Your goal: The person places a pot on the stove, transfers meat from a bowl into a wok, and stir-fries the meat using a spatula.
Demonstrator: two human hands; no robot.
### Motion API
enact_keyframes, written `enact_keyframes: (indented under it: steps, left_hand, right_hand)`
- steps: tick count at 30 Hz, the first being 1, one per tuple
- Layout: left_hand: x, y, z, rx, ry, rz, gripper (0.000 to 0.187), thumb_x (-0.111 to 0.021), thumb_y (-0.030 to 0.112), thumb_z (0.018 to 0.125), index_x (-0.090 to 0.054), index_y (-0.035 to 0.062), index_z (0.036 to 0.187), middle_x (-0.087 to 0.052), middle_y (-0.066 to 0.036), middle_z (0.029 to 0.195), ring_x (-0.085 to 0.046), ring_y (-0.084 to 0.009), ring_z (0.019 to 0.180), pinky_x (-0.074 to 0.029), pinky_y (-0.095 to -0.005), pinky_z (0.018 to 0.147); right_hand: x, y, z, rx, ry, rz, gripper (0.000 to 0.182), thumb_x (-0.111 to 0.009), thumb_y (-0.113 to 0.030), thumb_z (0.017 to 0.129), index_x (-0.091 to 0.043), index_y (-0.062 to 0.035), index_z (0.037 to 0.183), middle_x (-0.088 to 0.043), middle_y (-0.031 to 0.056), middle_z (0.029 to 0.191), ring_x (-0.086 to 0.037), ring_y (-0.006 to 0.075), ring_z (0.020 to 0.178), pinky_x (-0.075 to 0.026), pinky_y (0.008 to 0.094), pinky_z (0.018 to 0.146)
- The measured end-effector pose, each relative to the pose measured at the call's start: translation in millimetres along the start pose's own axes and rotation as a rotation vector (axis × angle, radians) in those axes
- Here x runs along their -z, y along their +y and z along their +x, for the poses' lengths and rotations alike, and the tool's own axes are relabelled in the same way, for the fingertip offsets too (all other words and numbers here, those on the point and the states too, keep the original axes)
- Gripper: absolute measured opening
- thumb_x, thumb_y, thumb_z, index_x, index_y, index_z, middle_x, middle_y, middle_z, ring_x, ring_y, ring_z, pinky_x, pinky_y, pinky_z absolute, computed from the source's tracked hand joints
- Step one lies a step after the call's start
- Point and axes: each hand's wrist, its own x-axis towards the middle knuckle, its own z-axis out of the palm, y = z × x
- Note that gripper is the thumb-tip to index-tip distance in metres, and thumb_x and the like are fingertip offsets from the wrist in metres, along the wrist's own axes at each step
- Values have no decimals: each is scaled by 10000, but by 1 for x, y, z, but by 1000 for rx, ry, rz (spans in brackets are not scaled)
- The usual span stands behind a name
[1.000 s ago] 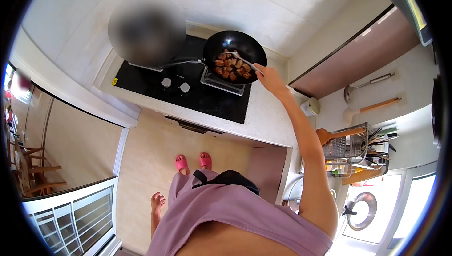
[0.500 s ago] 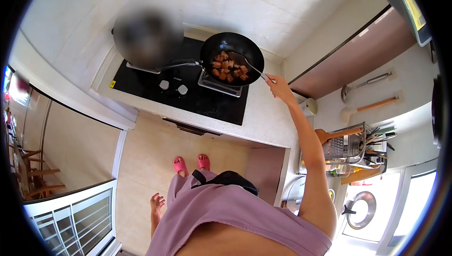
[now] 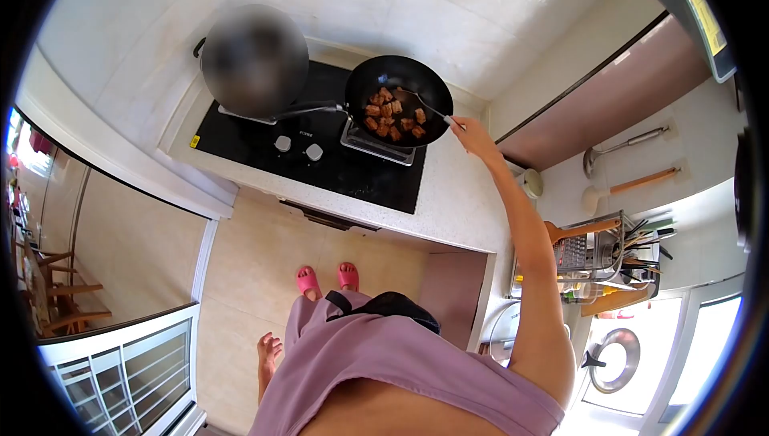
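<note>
My right hand point(image 3: 476, 139) is closed around the end of a metal spatula point(image 3: 433, 109). The spatula reaches over the rim into a black wok point(image 3: 412, 75), its blade at the browned meat pieces point(image 3: 385, 107). Those chunks lie in the wok's bottom, a few apart on the right side. The wok rests on the right burner, its long handle point(image 3: 308, 107) pointing left. My left hand point(image 3: 269, 349) hangs low beside my body, fingers loosely apart and holding nothing.
A round dark shape point(image 3: 255, 59), blurred, stands over the left burner of the black hob point(image 3: 360, 183). Two knobs point(image 3: 298, 147) sit at the front. A utensil rack point(image 3: 597, 248) and hanging ladle point(image 3: 621, 149) are at right. A glass sliding door point(image 3: 128, 372) stands at left.
The meat pieces have shifted and spread out in the wok as the spatula moved. My right hand stays on the spatula handle. My left hand has hardly moved.
</note>
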Motion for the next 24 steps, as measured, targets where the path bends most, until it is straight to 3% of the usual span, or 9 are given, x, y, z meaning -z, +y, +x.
enact_keyframes:
  steps: [2,3,5,8,15,17,19,21,24]
  left_hand:
    - [-1,0,-1,3,12,5,451,-529,243,829,-411,70,1228,-562,-125,1016,-588,-217,798,-485,-341,705]
    - [-1,0,-3,8,24,10,451,-535,252,828,-414,71,1223,-563,-119,1005,-585,-201,775,-482,-330,695]
    - [-5,4,-16,-13,44,-26,444,-538,256,830,-418,76,1217,-563,-114,996,-581,-189,760,-478,-321,686]
    - [-7,2,-19,-24,66,-68,435,-544,265,832,-423,88,1210,-564,-106,985,-577,-173,741,-473,-310,674]
    - [-3,-1,-9,7,5,-71,442,-551,261,825,-421,101,1216,-566,-102,990,-579,-182,746,-477,-317,685]
    - [-3,-6,-9,12,3,-126,442,-549,260,824,-421,101,1216,-566,-103,991,-580,-187,754,-478,-323,688]
    - [-5,-4,-9,13,8,-188,442,-548,259,824,-422,101,1216,-566,-105,991,-581,-193,761,-479,-328,692]
    - [-7,-3,-4,-18,17,-29,444,-546,261,823,-421,101,1219,-567,-107,995,-583,-199,768,-480,-332,689]
    - [-7,-5,-2,24,26,-68,447,-541,256,824,-419,101,1224,-568,-112,1000,-585,-203,770,-483,-336,691]
  right_hand:
    - [4,-7,4,0,34,-159,276,-489,-191,831,-605,-40,1032,-582,186,637,-574,286,499,-455,377,544]
    - [2,-1,10,2,31,-160,276,-489,-191,831,-605,-40,1032,-582,186,637,-574,286,499,-455,377,544]
    - [-2,17,23,268,97,-265,262,-493,-189,822,-609,-29,993,-596,212,716,-586,360,637,-460,419,601]
    - [-1,11,27,250,91,-346,247,-497,-183,811,-610,-24,963,-600,221,798,-571,390,756,-453,450,666]
    - [2,-10,40,296,115,-389,252,-508,-166,799,-601,5,959,-596,227,872,-568,380,832,-454,447,724]
    - [4,-18,46,195,-7,-442,238,-518,-163,789,-614,5,927,-598,228,871,-572,379,834,-458,438,734]
    - [6,-26,46,223,-10,-420,229,-521,-166,786,-623,-8,917,-599,229,857,-575,377,826,-460,436,730]
    - [8,-34,45,248,-17,-397,220,-524,-168,783,-631,-21,906,-600,230,844,-579,376,818,-463,434,727]
    - [10,-45,46,108,-65,-394,218,-511,-168,784,-639,-45,912,-603,228,803,-577,385,804,-463,438,726]
